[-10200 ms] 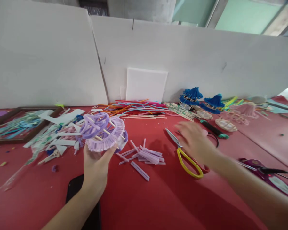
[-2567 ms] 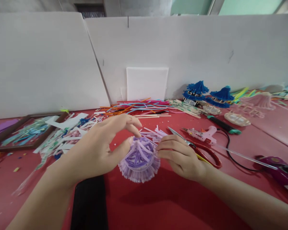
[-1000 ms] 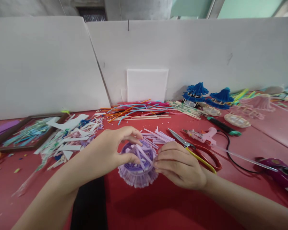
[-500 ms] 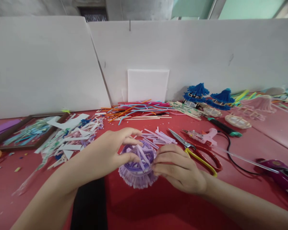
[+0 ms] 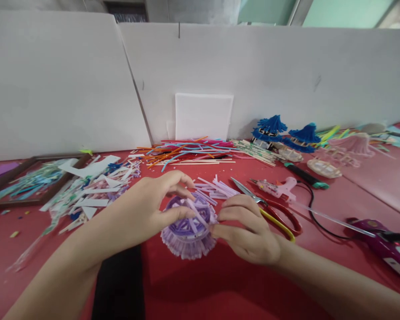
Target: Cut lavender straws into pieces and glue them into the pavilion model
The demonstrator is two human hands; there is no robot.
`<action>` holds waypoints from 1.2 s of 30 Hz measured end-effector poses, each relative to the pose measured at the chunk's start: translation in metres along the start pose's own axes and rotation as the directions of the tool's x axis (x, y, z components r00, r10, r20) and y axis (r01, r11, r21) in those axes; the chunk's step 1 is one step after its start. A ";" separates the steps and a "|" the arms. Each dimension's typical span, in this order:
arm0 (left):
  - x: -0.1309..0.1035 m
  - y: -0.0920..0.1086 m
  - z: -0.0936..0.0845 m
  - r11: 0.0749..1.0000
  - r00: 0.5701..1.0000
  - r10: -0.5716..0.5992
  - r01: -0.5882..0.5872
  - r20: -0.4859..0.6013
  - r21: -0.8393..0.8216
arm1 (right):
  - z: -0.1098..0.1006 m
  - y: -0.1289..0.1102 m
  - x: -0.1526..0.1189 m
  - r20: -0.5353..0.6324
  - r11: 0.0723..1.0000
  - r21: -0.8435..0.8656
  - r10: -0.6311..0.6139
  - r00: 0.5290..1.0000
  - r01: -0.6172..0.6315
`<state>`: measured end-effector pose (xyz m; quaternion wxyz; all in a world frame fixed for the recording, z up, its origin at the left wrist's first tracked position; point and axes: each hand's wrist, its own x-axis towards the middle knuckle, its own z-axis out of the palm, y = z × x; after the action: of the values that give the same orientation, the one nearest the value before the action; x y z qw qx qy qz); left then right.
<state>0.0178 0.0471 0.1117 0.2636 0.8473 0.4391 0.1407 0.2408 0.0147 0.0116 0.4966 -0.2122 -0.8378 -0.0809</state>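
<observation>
A round purple craft model (image 5: 189, 246) with a fringed lilac rim and crossing lilac strips on its upper side sits between my hands, low over the red table. From the left, my left hand (image 5: 153, 202) curves over it, thumb and fingertips closed around a lilac strip on its top. My right hand (image 5: 248, 229) pinches the model's right edge between thumb and fingers; whether a small piece is in that pinch is hidden. Just behind lies a loose pile of cut lilac strips (image 5: 216, 189).
Scissors (image 5: 282, 215) with red and yellow handles lie right of my right hand. Beyond them are a pink glue gun (image 5: 280, 189), a purple glue gun (image 5: 380, 246) and a cutter (image 5: 306, 175). Paper scraps (image 5: 96, 191) lie left; colored sticks (image 5: 190, 151) and blue-roofed models (image 5: 270, 129) stand behind.
The view has shifted slightly, moving everything a little left. The fingers of my right hand have spread a bit along the model's edge. My left hand keeps its grasp.
</observation>
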 end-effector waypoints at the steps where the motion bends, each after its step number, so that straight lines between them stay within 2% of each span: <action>1: 0.000 0.000 0.000 1.000 1.000 -0.002 0.003 -0.010 0.003 | 0.000 0.000 0.001 0.000 1.000 0.001 -0.002 1.000 0.002; 6: 0.000 0.001 0.001 1.000 1.000 -0.008 0.008 -0.024 0.000 | 0.001 0.001 0.003 0.008 0.999 0.029 -0.019 1.000 0.019; 13: -0.001 -0.002 -0.003 0.999 0.997 -0.017 0.019 0.075 -0.030 | -0.002 0.000 0.004 0.017 0.998 0.049 -0.027 0.999 0.026; 23: -0.002 0.000 -0.002 0.998 0.995 -0.049 0.052 0.084 -0.030 | 0.001 -0.004 0.006 0.016 0.999 0.050 -0.012 1.000 0.011; 30: -0.002 -0.004 -0.005 0.997 0.994 0.042 -0.048 0.098 0.059 | 0.003 -0.005 0.004 0.057 0.996 0.077 0.030 0.998 -0.035; 36: -0.002 -0.001 -0.009 0.996 0.994 0.072 -0.076 0.079 0.045 | 0.004 -0.006 0.004 0.052 0.997 0.070 0.019 0.998 -0.023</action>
<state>0.0118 0.0484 0.1181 0.2543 0.8740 0.4001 0.1070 0.2337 0.0118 0.0132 0.4829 -0.2053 -0.8503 -0.0404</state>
